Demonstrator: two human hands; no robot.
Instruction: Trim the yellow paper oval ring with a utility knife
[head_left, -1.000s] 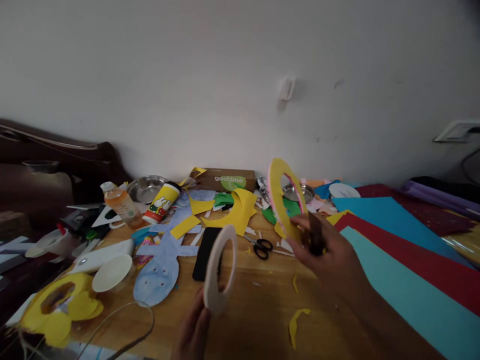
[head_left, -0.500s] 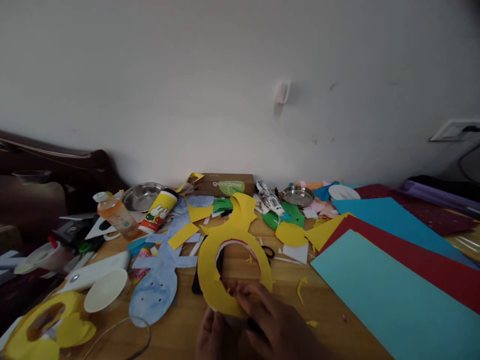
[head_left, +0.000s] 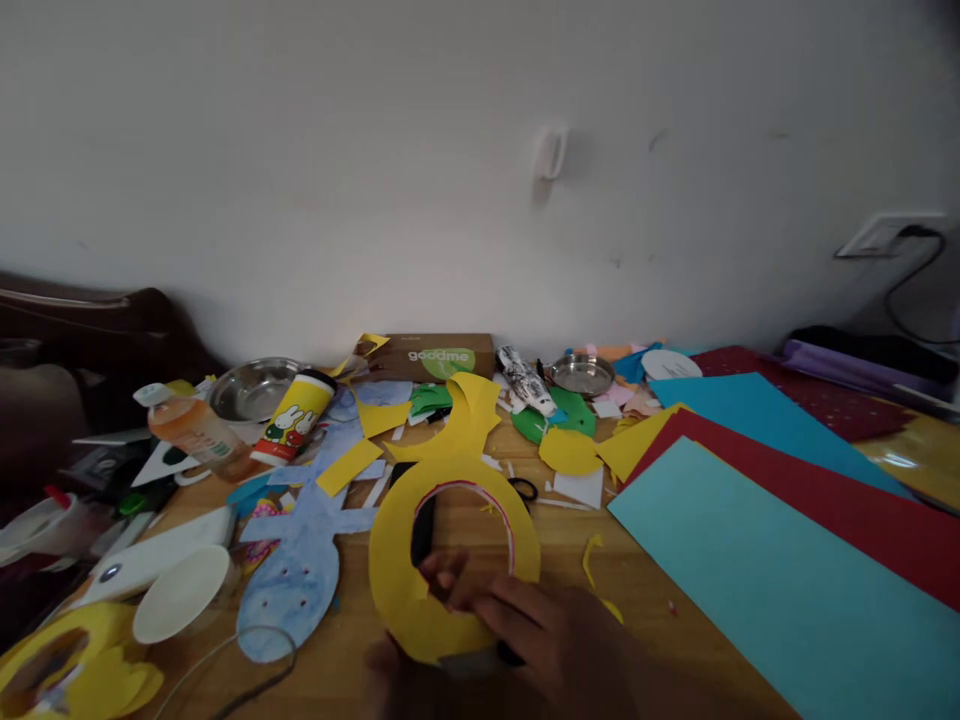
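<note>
A yellow paper ring point(head_left: 394, 580) with a thin white-and-red line around its inner edge is held up at the lower middle of the head view. My left hand point(head_left: 384, 675) is at its lower left edge, mostly dark and cut off by the frame, gripping the rim. Reaching from the right, my right hand point(head_left: 551, 630) has its fingertips pressed together at the ring's lower inner edge. Beneath that hand shows a small black thing point(head_left: 510, 655) whose kind I cannot make out. Through the ring's hole, a black object and the wooden table are visible.
Coloured sheets point(head_left: 750, 530) fan out at right. A blue paper figure point(head_left: 292, 600), a white bowl point(head_left: 184, 595) and a yellow paper cutout point(head_left: 82, 660) lie left. Behind stand a bottle point(head_left: 196, 432), a rabbit-print cup point(head_left: 295, 418) and a cardboard box point(head_left: 382, 355). Black-handled scissors point(head_left: 523, 489) lie beyond the ring.
The view has shifted slightly, so most things sit further left. The ring has come a little lower and tilted more face-on. My right fingers have moved up into its hole.
</note>
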